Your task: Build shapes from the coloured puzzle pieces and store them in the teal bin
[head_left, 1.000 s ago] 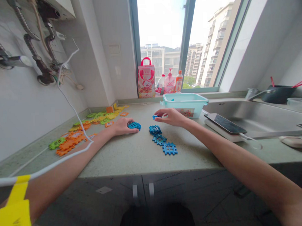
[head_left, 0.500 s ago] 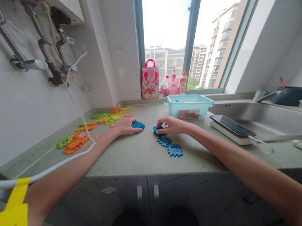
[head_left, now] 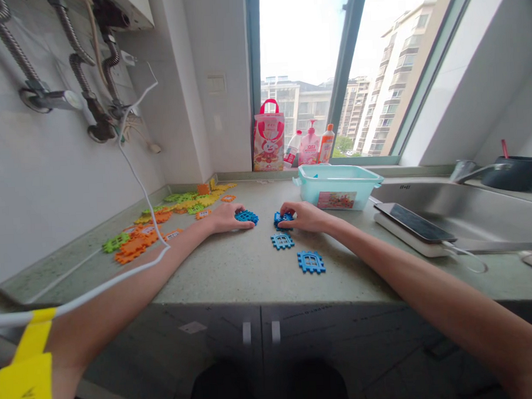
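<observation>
My left hand (head_left: 228, 217) lies on the countertop with its fingers curled around a blue interlocking tile (head_left: 247, 216). My right hand (head_left: 303, 215) is closed on another blue tile (head_left: 283, 219) a short way to the right. In front of the right hand lie two more blue window-shaped tiles (head_left: 282, 240), (head_left: 311, 261), flat on the counter and apart from each other.
Orange, yellow and green tiles (head_left: 161, 224) lie spread along the left wall. A turquoise plastic box (head_left: 336, 186) stands behind my right hand. A phone on a white slab (head_left: 412, 223) sits beside the steel sink (head_left: 464, 211). A white cable (head_left: 119, 270) crosses my left arm.
My right hand came down from near the box and closed on the farthest blue tile of the row. The left hand stayed on its tile.
</observation>
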{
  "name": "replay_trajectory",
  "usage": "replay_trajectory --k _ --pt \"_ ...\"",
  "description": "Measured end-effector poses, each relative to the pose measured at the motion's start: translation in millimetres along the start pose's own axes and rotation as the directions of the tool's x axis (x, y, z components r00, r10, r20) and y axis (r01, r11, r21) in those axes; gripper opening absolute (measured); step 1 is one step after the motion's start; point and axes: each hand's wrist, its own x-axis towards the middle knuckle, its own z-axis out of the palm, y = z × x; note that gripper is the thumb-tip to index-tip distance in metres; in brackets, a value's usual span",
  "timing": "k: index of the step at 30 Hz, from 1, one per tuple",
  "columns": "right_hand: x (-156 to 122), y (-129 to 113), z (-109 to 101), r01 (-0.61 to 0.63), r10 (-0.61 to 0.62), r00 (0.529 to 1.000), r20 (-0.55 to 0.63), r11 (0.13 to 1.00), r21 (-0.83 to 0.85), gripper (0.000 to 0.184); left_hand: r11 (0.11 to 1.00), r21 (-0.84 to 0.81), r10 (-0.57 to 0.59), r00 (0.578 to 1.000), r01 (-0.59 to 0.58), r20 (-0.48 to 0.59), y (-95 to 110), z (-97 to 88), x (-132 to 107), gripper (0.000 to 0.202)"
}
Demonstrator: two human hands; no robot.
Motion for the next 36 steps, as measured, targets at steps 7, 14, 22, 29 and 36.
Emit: replay_trajectory --k 7,14,22,29,36 --pt "-3.1 1.4 -6.6 0.027 -0.014 0.996 -0.085 0.989 0.149 0.038 1.0 -0.011 -0.012 1.0 0.012 0.016 2.2 -1.9 -1.4 0.068" --pt "-6.8 -5.5 -13.1 0.103 -0.113 0.992 0.063 0.984 0.146 0.04 1.0 -0.007 0.007 1.0 -0.007 0.012 0.2 -1.7 -0.5 0.067" --pt "-8.9 2.1 -19.9 0.06 -0.078 0.986 0.148 0.991 0.12 0.046 1.0 -0.001 0.01 1.0 -0.009 0.03 5.4 -6.8 -3.3 0.067" --pt "-10.3 5.1 -25.6 0.028 -0.048 0.983 0.179 0.993 0.112 0.047 0.997 -0.075 0.038 0.997 -0.033 0.062 5.1 -20.6 -9.4 0.083" --pt "-13.1 -2.0 -31.4 0.025 -0.033 0.985 0.168 0.998 0.051 0.041 0.991 -0.126 0.057 0.997 -0.049 0.055 -4.6 -21.8 -11.6 0.067"
